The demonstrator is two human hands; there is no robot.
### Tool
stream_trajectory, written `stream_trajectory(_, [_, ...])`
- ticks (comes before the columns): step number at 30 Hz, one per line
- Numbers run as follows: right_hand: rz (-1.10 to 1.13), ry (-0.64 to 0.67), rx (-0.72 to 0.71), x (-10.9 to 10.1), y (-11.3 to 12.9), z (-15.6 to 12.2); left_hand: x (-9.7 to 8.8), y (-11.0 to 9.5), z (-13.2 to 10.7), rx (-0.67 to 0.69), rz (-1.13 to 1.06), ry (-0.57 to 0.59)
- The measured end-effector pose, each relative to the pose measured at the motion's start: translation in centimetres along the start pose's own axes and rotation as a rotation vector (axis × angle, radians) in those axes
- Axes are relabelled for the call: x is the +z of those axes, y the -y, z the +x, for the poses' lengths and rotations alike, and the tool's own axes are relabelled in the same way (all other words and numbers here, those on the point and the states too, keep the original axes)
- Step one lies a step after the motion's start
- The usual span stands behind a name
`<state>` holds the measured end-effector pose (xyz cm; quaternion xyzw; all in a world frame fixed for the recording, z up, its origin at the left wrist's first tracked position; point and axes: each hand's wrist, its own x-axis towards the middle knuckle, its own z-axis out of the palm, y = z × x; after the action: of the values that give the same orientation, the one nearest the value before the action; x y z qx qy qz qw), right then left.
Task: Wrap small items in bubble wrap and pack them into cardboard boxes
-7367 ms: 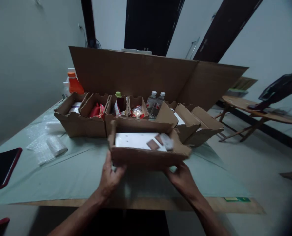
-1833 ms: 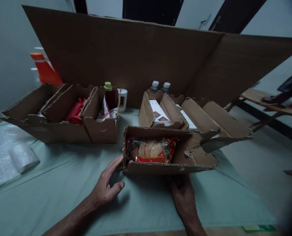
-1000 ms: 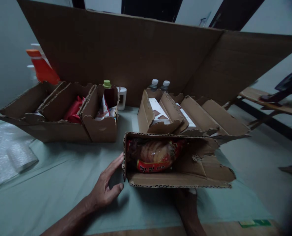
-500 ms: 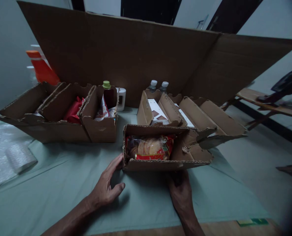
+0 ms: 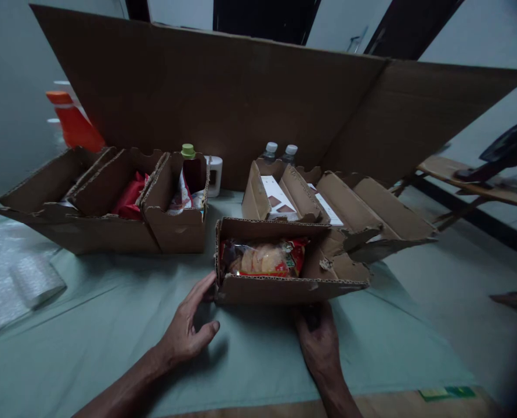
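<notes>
In front of me is a narrow open cardboard box (image 5: 290,290), its front wall facing me. Inside its left part lies a clear-and-red packet of round biscuits (image 5: 264,259). My left hand (image 5: 191,331) has its fingers stretched out against the box's left end, with the thumb held apart. From below the front wall, my right hand (image 5: 321,339) grips the box near its middle; its fingertips are hidden underneath.
Behind on the left stand cardboard bins (image 5: 110,232) with a red packet (image 5: 130,197). More bins (image 5: 349,200) at right hold white cartons (image 5: 278,197). A tall cardboard screen (image 5: 223,93) backs them. Bubble wrap (image 5: 36,278) lies left on the green cloth (image 5: 132,313).
The box has shifted slightly left and tipped a little, showing more of its front wall. Both hands keep nearly the same places on it.
</notes>
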<state>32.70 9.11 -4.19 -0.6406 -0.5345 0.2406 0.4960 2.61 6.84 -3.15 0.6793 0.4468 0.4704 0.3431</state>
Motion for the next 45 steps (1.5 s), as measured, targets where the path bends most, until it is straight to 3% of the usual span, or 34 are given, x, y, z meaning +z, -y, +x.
stream_trajectory(10, [-0.013, 0.02, -0.061, 0.0, -0.5, 0.4, 0.4, 0.7, 0.1, 0.021, 0.001, 0.005])
stream_trajectory(19, [0.045, 0.008, -0.067, 0.2, 0.1, 0.9, 0.6, 1.1, 0.3, -0.05, -0.076, 0.011])
stream_trajectory(26, [0.108, -0.183, 0.042, -1.5, -0.3, -0.6, 0.0, 0.7, 0.9, -0.036, -0.059, -0.138])
stream_trajectory(30, [-0.068, 0.001, 0.012, -1.9, 0.7, -4.0, -0.2, -0.4, 1.4, -0.042, -0.035, -0.221])
stream_trajectory(34, [-0.149, 0.168, -0.227, 0.1, 3.2, -6.3, -0.6, -1.7, 1.7, -0.092, 0.03, -0.291])
stream_trajectory(38, [-0.137, 0.308, -0.347, 3.7, 5.6, -7.8, -3.6, -3.1, -0.1, -0.053, 0.113, -0.337])
stream_trajectory(41, [-0.117, 0.384, -0.393, 5.7, 6.3, -8.7, -8.2, -3.6, -3.1, 0.023, 0.292, -0.424])
stream_trajectory(43, [-0.123, 0.42, -0.407, 6.4, 6.2, -9.0, -12.2, -3.2, -5.4, -0.079, 0.467, -0.502])
stream_trajectory(45, [-0.126, 0.423, -0.388, 6.5, 5.8, -9.1, -16.3, -2.6, -7.4, -0.368, 0.675, -0.589])
